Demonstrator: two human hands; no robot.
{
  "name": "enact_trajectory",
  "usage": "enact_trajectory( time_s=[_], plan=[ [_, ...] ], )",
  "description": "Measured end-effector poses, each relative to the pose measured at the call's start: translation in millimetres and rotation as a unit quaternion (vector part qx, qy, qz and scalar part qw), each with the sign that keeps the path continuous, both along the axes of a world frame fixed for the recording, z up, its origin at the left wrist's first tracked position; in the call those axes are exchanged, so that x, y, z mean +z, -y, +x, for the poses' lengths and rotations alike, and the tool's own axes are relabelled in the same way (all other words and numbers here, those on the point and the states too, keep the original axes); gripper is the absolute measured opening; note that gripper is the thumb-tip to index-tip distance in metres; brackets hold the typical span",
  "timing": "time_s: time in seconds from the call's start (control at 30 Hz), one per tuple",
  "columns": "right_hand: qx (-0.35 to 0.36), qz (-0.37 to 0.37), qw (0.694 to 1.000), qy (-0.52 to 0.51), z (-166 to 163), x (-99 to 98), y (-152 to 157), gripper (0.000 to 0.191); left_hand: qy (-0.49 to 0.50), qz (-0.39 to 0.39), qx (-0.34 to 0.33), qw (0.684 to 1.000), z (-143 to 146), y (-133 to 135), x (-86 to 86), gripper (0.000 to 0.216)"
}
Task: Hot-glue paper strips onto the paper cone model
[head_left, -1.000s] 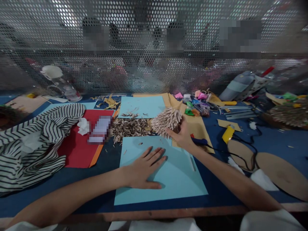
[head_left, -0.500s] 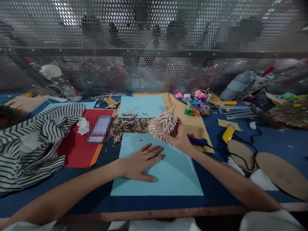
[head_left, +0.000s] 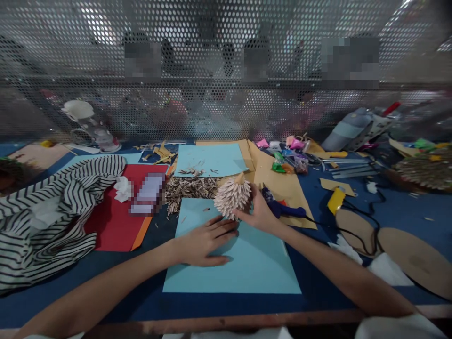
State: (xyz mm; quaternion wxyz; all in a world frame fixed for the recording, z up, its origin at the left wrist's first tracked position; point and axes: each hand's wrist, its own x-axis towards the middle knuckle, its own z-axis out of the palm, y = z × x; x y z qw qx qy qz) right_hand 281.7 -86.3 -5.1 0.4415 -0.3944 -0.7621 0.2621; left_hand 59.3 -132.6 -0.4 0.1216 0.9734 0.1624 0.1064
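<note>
A cone covered in overlapping pale seed-husk scales (head_left: 233, 197), with a bare tan tip, stands nearly upright at the back of the light blue sheet (head_left: 233, 268). My right hand (head_left: 259, 212) grips its right side, thumb in front and fingers behind. Close to the cone's lower left, my left hand (head_left: 208, 241) lies over the sheet with its fingers stretched out; its fingertips come near the base, and I cannot tell if they touch. A pile of loose husks (head_left: 192, 187) lies behind the sheet. Right of the cone rests a blue glue gun (head_left: 287, 209).
Left are a phone (head_left: 146, 193), a red sheet (head_left: 109, 230) and striped cloth (head_left: 60, 212). Cardboard discs (head_left: 416, 249), a yellow cutter (head_left: 335, 200) and a black cord lie right. A perforated metal screen (head_left: 212, 113) rises behind, with bottles and small colourful packets before it.
The cone has come down and slightly left, from tilted to nearly upright, with my right hand on it. More of the glue gun shows. My left hand has stayed nearly in place.
</note>
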Motion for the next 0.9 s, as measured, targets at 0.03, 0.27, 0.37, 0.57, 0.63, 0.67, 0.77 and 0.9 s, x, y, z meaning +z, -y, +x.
enact_trajectory(
  time_s=[0.03, 0.27, 0.37, 0.57, 0.63, 0.67, 0.77, 0.9],
  plan=[
    [-0.001, -0.001, 1.0, 0.003, 0.6, -0.6, -0.2, 0.075, 0.014, 0.014, 0.0, 1.0, 0.0, 0.6, -1.5, 0.055],
    [-0.002, -0.005, 1.0, 0.02, 1.1, 0.2, 1.8, 0.077, 0.099, 0.089, 0.004, 0.991, 1.0, 3.0, -4.7, 0.028],
    [0.021, -0.009, 0.999, 0.032, 1.3, 1.6, 2.9, 0.076, 0.121, 0.105, -0.006, 0.987, 0.8, 3.4, -5.5, 0.025],
    [0.047, -0.033, 0.998, 0.015, 3.1, -1.0, -1.1, 0.079, 0.13, 0.115, 0.01, 0.985, 0.2, 4.7, -9.1, 0.021],
    [0.047, -0.021, 0.999, 0.014, 2.8, -1.6, -2.4, 0.08, 0.126, 0.114, 0.014, 0.985, 0.0, 4.9, -9.6, 0.02],
    [0.045, -0.01, 0.999, 0.015, 2.4, -1.6, -2.9, 0.079, 0.124, 0.113, 0.015, 0.986, 0.0, 5.0, -9.9, 0.02],
    [0.049, 0.009, 0.998, 0.027, 0.4, -0.8, -3.6, 0.074, 0.121, 0.111, 0.018, 0.986, 0.0, 4.9, -10.5, 0.019],
    [0.049, 0.006, 0.996, 0.078, 1.5, 1.3, -2.6, 0.083, 0.127, 0.111, 0.018, 0.986, 0.4, 5.3, -10.0, 0.019]
  ],
)
